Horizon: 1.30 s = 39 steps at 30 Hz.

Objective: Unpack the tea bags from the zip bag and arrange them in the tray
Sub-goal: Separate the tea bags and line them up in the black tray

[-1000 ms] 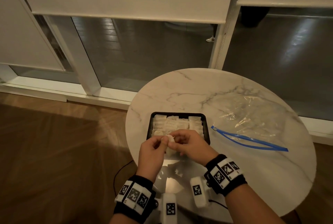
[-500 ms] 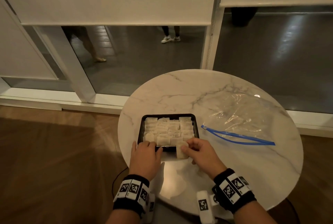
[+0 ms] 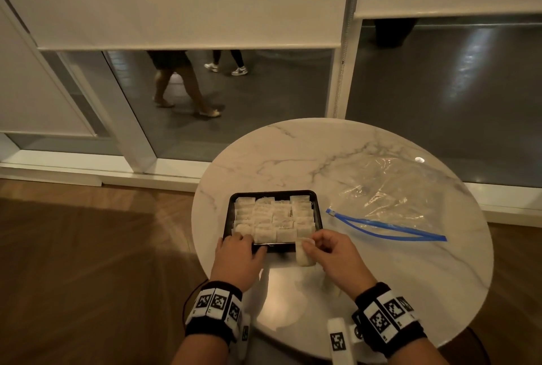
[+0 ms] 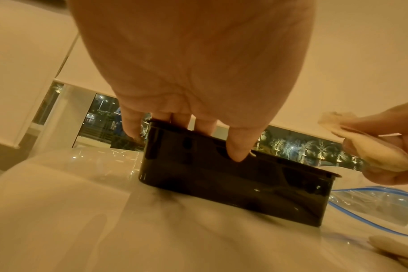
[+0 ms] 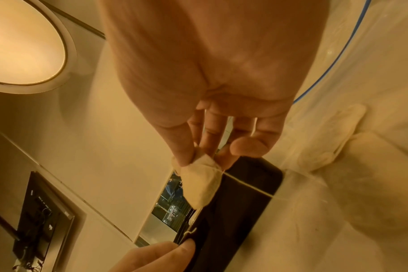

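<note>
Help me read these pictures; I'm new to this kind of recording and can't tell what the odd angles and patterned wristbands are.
No machine here: a person works with bare hands and wears three cameras. The wide picture comes from the head, looking down. The two close, tilted pictures come from cameras strapped at each wrist, looking along the palm to the fingers; the patterned wristbands sit at those wrists.

On the round marble table stand a black tray, nearly filled with rows of tea bags, and an emptied clear zip bag with a blue seal, lying flat to the right.

The left hand holds the tray's near edge, fingers over the rim, thumb on the wall. The right hand pinches one tea bag just outside the tray's near right corner.
</note>
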Motion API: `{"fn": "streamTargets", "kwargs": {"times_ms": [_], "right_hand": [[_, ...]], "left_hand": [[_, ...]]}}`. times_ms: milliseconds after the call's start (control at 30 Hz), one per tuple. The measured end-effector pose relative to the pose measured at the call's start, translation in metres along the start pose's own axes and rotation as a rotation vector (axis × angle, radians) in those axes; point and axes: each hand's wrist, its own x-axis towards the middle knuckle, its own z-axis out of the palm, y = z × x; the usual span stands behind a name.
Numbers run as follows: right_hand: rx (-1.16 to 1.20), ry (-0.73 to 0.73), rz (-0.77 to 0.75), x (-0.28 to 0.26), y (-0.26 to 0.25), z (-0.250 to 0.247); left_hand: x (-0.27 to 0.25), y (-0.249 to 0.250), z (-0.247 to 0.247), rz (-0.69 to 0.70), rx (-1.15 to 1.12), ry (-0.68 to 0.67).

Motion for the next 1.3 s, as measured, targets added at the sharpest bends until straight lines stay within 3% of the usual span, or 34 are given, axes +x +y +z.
{"fn": "streamTargets", "kwargs": {"times_ms": [100, 200, 300, 433, 533, 700, 867, 1000, 1100, 1300], "right_hand": [[-0.023, 0.001, 0.015, 0.001, 0.001, -0.002], [-0.026, 0.006, 0.026, 0.001, -0.003, -0.004], [-0.002, 0.038, 0.033, 0.001, -0.009, -0.005], [0.086, -0.002, -0.003, -0.003, -0.017, -0.005], [0.170, -0.024, 0.002, -0.005, -0.021, -0.006], [0.186, -0.035, -0.009, -0.005, -0.019, -0.010], [0.078, -0.038, -0.031, -0.003, -0.016, -0.012], [0.009, 0.098, -0.061, 0.001, -0.019, -0.015], [0.065, 0.086, -0.030, 0.003, -0.023, -0.016], [0.039, 0.064, 0.021, 0.004, -0.019, -0.016]], "left_hand": [[-0.005, 0.004, -0.005, -0.007, 0.044, 0.030], [-0.012, 0.012, -0.014, 0.058, 0.085, 0.147], [-0.020, 0.029, -0.025, 0.142, -0.108, 0.224], [-0.027, 0.055, -0.029, 0.133, -0.772, -0.055], [-0.029, 0.067, -0.026, 0.178, -0.952, -0.101], [-0.031, 0.070, -0.017, 0.183, -1.043, -0.121], [-0.035, 0.071, -0.018, 0.174, -1.018, -0.102], [-0.030, 0.061, -0.018, 0.070, -0.900, 0.047], [-0.026, 0.050, -0.021, 0.032, -0.799, 0.150], [-0.021, 0.023, -0.017, 0.026, -0.278, 0.357]]}}
